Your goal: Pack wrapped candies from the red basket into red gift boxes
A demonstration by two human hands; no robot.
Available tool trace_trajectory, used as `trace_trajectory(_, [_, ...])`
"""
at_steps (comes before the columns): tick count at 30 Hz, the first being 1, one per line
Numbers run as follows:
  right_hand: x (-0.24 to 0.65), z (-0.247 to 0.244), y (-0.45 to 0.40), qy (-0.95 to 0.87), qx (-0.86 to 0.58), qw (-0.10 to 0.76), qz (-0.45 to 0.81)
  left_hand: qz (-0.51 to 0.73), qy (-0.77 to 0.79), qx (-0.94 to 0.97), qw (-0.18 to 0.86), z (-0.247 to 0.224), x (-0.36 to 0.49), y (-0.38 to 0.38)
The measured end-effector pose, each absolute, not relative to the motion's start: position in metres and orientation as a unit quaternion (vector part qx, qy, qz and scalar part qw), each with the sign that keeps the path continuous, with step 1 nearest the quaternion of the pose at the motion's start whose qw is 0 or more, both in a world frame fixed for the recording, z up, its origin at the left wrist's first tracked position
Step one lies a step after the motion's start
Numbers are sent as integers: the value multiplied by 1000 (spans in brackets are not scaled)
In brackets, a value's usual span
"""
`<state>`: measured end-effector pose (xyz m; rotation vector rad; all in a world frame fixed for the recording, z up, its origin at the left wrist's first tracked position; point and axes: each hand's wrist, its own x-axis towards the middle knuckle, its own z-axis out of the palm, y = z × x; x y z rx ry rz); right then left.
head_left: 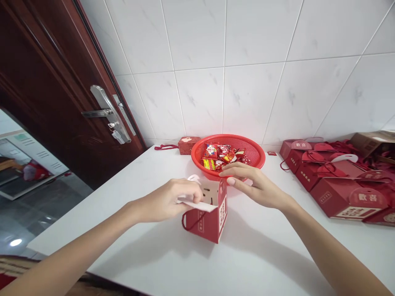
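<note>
An open red gift box [205, 224] stands upright on the white table in front of me, with a dark red cord hanging at its left side. My left hand [179, 197] is closed on the box's near white-lined flap, its fingers bent over the edge. My right hand [253, 185] has its fingers stretched out above the box's right rear corner, beside the basket; whether it touches the box is hard to tell. Behind the box sits a red plastic basket [257, 155] holding several wrapped candies [211, 151] in red and yellow.
Several closed red boxes [345, 197] are grouped at the right, near a brown carton [375, 142]. A small red box [187, 145] and a red ribbon [166, 147] lie by the tiled wall. A dark door [61, 82] stands at the left.
</note>
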<state>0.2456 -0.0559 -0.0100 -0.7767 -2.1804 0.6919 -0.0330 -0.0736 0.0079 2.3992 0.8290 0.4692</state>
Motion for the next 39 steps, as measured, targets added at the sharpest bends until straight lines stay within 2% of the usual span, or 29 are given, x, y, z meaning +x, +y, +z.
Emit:
trace_trajectory(4, [257, 1, -60, -868, -277, 287, 296, 124, 165, 972, 117, 10, -18, -82])
trace_trajectory(8, [261, 1, -67, -892, -248, 208, 315, 122, 136, 981, 61, -5, -7, -78])
trace_trajectory(11, [260, -1, -72, -908, -273, 160, 273, 129, 141, 981, 37, -16, -6, -70])
trace_trajectory(14, [261, -2, -74, -902, -352, 131, 214, 125, 155, 978, 68, -21, -10, -66])
trace_trajectory(20, [266, -7, -69, -853, -480, 123, 164, 116, 256, 937, 207, -22, -21, -66])
trace_trajectory(30, [268, -11, -70, -806, -550, -53, 213, 139, 362, 897, 213, -34, -25, -53])
trace_trajectory(34, [266, -14, -66, -812, -537, -52, 222, 136, 367, 892, 228, -36, -28, -54])
trace_trajectory(39, [266, -17, -62, -832, -507, -18, 223, 92, 413, 886, 188, -30, -30, -75])
